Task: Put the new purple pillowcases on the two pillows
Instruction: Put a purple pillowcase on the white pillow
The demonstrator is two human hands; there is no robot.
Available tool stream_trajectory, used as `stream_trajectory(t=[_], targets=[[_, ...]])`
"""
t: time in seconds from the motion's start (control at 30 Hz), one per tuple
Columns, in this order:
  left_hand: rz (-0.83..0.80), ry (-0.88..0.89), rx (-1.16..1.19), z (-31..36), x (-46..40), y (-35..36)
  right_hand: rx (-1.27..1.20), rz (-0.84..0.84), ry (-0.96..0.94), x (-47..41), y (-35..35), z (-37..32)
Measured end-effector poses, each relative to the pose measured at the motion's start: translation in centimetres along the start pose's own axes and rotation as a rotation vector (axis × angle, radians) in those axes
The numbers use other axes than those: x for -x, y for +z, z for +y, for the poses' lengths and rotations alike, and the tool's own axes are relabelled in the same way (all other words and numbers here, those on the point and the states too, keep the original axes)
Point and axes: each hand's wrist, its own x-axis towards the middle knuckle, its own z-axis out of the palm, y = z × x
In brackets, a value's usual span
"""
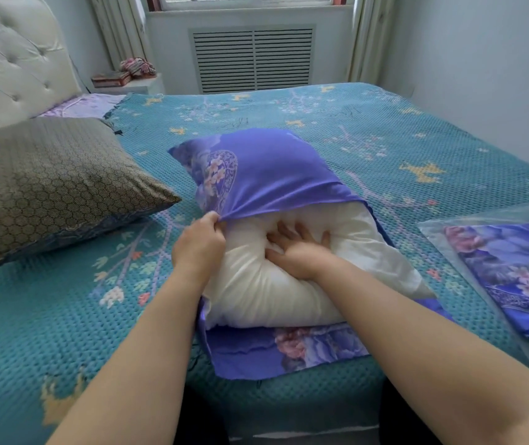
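A white pillow (263,290) lies on the bed in front of me, its far half inside a purple flowered pillowcase (266,175). The case's lower layer sticks out beneath the pillow toward me. My left hand (197,244) pinches the upper edge of the case's opening. My right hand (298,248) presses flat with spread fingers into the pillow just at that opening. A second pillow (48,187), in a dark gold honeycomb cover, rests at the left near the headboard. A second purple pillowcase (513,271) lies folded in a clear plastic bag at the right.
The bed carries a teal patterned cover (353,130). A tufted white headboard (9,65) stands at the left. Behind the bed are a radiator grille (252,57), curtains, and a low shelf with a box and a cloth bundle (136,67).
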Motion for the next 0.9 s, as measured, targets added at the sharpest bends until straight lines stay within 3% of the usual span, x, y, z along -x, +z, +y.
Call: stream_trajectory(t=[0.07,0.13,0.33,0.5,0.6,0.67,0.77,0.8,0.9], targets=[[-0.060,-0.037,-0.228,-0.6,0.1,0.3,0.020,0.041,-0.022,0.4,0.3,-0.3],[0.029,-0.011,-0.305,-0.2,0.4,0.8,0.048,0.070,-0.037,0.9,0.4,-0.5],[0.254,0.258,-0.131,1.6,-1.7,2.6,0.094,0.105,-0.082,1.8,0.3,-1.3],[0.350,0.204,0.209,2.4,-1.5,3.3,0.196,0.106,-0.067,1.5,1.1,-0.8],[0.264,0.279,0.191,3.1,-0.2,3.8,0.220,0.094,-0.045,1.3,1.4,-0.9],[0.187,0.211,0.135,2.6,0.2,4.2,0.159,0.262,-0.103,1.7,1.9,-1.1],[0.135,0.111,0.078,1.6,0.1,4.2,-0.051,0.832,-0.243,2.5,2.4,-1.0],[0.124,0.099,0.057,1.5,0.0,4.1,-0.069,0.897,-0.238,2.5,2.1,-1.1],[0.183,0.132,0.102,1.3,0.2,4.3,0.027,0.671,-0.125,0.8,-0.6,-0.9]])
